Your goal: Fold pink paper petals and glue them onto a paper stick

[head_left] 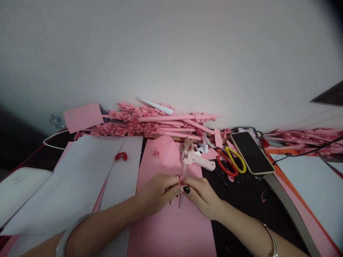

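Over the pink paper sheet [171, 232], my left hand [157, 194] and my right hand [205, 196] meet with thumbs and fingers pinched. Between their fingertips is a small strip of pink paper [180, 179], mostly hidden by the fingers. Just beyond them lies a pale pink glue gun [194, 159], its nozzle end crusted with brownish residue. A translucent glue stick [181, 203] sticks out of it toward me and passes beneath my hands. Behind my left hand, a small pink paper flower [155, 152] rests on a pink paper piece [168, 150].
Red-handled scissors [227, 164] with yellow scissors lie right of the glue gun, beside a phone [253, 153]. Pink paper flower stems [166, 119] pile along the wall. White sheets [69, 178] and a red curled piece [121, 156] are at left. A white box-like device [23, 189] sits far left.
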Demonstrator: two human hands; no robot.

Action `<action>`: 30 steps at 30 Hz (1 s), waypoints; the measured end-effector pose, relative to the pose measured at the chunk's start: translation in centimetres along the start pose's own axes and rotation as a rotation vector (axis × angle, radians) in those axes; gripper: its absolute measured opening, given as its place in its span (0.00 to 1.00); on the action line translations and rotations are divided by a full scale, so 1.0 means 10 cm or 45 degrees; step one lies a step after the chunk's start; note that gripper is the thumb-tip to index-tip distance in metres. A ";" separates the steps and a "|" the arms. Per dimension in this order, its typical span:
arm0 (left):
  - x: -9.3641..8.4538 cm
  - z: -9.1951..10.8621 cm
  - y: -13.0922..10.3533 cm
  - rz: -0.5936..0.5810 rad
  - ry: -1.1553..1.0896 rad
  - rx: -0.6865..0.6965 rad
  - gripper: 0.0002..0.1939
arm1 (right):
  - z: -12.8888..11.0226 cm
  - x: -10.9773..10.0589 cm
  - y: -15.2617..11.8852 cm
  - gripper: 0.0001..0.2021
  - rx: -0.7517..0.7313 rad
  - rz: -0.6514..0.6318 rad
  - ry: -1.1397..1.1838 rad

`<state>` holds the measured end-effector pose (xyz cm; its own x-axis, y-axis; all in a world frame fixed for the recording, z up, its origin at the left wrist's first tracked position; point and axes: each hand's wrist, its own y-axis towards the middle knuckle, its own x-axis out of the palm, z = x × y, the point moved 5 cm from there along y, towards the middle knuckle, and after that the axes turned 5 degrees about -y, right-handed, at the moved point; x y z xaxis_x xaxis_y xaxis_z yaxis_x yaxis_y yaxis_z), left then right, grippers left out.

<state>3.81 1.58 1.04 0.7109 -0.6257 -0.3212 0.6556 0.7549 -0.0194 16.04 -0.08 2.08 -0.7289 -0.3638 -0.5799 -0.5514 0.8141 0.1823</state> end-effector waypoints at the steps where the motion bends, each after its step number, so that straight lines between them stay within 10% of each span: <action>1: 0.01 0.02 0.00 -0.033 0.008 0.026 0.17 | 0.01 0.00 0.00 0.15 0.000 0.003 0.014; 10: 0.00 0.13 -0.02 -0.069 0.084 0.156 0.08 | 0.04 -0.04 0.03 0.16 0.053 0.071 0.008; 18: -0.10 -0.06 0.03 0.232 -0.039 -0.149 0.12 | 0.10 -0.05 -0.01 0.20 0.174 0.092 0.064; 30: -0.04 -0.07 0.03 0.123 -0.053 -0.103 0.20 | 0.13 -0.10 0.00 0.16 0.220 0.262 -0.124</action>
<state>3.56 2.23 0.52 0.7806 -0.5558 -0.2858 0.5623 0.8242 -0.0673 17.30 0.89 1.58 -0.7712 -0.1445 -0.6200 -0.3123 0.9345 0.1706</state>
